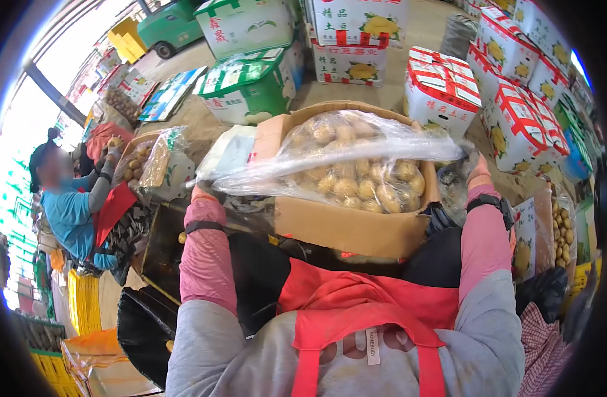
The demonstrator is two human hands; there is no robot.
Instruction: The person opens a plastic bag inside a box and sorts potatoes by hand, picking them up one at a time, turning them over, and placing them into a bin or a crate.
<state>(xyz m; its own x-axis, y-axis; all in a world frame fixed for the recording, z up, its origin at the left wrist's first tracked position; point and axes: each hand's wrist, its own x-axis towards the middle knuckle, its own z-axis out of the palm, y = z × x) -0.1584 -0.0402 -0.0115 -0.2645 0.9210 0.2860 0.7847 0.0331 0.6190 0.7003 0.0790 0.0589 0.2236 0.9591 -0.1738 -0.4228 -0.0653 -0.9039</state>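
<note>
In front of me stands an open cardboard box (349, 228) full of potatoes (366, 185). A clear plastic liner (336, 159) covers part of them, its edge stretched in a band across the box. At the left end of that band, my left hand (209, 190) is closed on the plastic. On the opposite side, my right hand (474, 165) grips the liner's other end, beyond the box's right wall. Both hands look dark, as if gloved, and the plastic partly hides their fingers.
At left, a co-worker (72, 212) in a blue shirt handles another box of potatoes (136, 159). White and red cartons (442, 86) stand at the right, green ones (247, 86) behind my box. An open potato box (561, 231) is near my right elbow. A green vehicle (168, 30) stands farther back.
</note>
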